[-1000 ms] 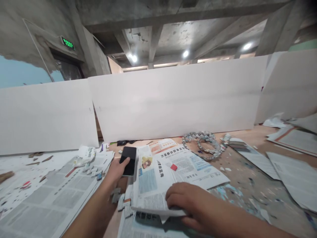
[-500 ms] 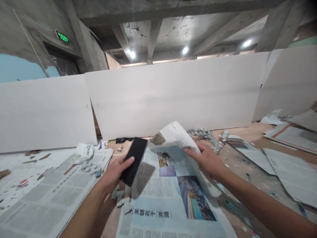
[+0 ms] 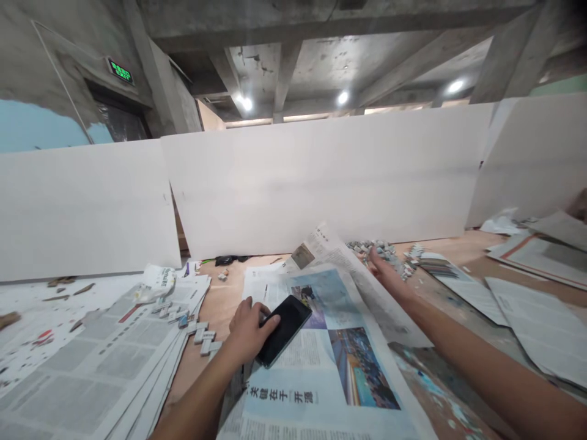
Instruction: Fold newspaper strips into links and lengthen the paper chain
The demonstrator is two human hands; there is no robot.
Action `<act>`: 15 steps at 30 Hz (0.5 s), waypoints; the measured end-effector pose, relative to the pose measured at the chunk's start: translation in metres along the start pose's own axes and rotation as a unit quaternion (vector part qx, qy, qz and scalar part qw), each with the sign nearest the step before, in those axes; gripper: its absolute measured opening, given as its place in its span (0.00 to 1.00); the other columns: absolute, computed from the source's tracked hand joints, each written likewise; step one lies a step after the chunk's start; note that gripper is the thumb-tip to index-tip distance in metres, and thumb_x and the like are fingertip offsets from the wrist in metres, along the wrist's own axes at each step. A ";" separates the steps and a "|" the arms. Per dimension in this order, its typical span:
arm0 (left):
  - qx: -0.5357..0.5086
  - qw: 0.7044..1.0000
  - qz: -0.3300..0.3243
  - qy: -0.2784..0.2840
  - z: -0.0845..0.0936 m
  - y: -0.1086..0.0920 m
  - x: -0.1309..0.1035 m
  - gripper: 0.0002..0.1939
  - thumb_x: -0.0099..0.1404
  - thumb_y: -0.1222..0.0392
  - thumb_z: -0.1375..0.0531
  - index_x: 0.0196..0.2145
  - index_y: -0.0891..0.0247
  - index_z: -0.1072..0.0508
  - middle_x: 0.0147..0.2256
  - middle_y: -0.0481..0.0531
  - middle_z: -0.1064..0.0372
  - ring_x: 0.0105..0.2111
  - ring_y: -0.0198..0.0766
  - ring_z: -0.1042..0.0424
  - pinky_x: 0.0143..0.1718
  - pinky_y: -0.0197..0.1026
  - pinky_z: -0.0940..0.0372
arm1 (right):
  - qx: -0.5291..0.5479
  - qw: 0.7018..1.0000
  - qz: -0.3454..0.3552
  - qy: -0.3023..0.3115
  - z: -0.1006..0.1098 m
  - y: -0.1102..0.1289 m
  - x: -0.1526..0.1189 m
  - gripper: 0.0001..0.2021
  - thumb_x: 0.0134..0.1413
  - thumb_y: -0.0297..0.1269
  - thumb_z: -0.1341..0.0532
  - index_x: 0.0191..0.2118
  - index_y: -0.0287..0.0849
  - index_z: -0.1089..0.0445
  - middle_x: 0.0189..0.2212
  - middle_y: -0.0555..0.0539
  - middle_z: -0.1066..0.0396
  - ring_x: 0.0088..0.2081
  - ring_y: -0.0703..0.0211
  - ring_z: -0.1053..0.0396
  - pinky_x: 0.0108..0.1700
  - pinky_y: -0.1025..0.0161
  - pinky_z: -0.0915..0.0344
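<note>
In the head view my left hand is closed around a black smartphone, thumb on its edge. The phone lies tilted, low over the printed newspaper or resting on it; which, I cannot tell. My right hand is open beside the right edge of the paper's turned-over flap, thumb raised, with its other fingers partly hidden. Just beyond it sits a heap of folded paper pieces. A chain of folded paper links extends down toward my left forearm.
White boards stand along the back. A newspaper stack with a white plastic bag lies to the left. More printed sheets lie on the right, and scraps litter the far-left white surface.
My left hand has moved right and down with the smartphone, over the newspaper. My right hand has let go of the paper and shifted right and slightly away; the flap has settled flatter.
</note>
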State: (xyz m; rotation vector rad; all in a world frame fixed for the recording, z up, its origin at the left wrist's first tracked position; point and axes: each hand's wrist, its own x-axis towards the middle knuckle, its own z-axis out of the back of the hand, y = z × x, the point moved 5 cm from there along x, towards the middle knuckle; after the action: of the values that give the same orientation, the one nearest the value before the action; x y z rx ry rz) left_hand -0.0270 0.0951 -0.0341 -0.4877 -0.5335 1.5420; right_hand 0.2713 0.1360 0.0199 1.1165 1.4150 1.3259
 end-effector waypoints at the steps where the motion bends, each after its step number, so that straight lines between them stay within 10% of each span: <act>1: -0.006 1.000 0.013 -0.005 -0.001 0.002 0.001 0.20 0.61 0.46 0.41 0.45 0.62 0.28 0.60 0.63 0.40 0.66 0.57 0.51 0.62 0.53 0.51 | 0.004 1.000 -0.009 0.004 0.001 0.001 0.001 0.39 0.55 0.70 0.55 0.43 0.39 0.25 0.27 0.40 0.22 0.31 0.45 0.22 0.30 0.55 0.27; 9: -0.108 0.991 0.070 -0.039 0.016 0.017 0.013 0.29 0.70 0.53 0.51 0.65 0.66 0.48 0.66 0.63 0.46 0.64 0.45 0.42 0.59 0.42 0.42 | -0.240 0.938 0.149 -0.199 0.036 0.010 0.008 0.24 0.58 0.54 0.44 0.53 0.43 0.33 0.51 0.39 0.28 0.53 0.44 0.31 0.56 0.49 0.36; 15: -0.106 0.994 0.021 0.002 0.017 0.011 0.013 0.24 0.65 0.58 0.43 0.58 0.66 0.33 0.56 0.61 0.30 0.53 0.46 0.29 0.49 0.39 0.34 | -0.571 0.739 0.285 -0.216 0.013 0.004 0.000 0.25 0.58 0.39 0.46 0.59 0.32 0.38 0.61 0.28 0.43 0.64 0.35 0.48 0.63 0.38 0.50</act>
State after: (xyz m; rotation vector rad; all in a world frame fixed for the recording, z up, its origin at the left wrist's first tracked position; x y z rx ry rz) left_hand -0.0467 0.1072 -0.0271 -0.6674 -0.6908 1.5307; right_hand 0.2837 0.1392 0.0233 0.8526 -0.2513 1.7659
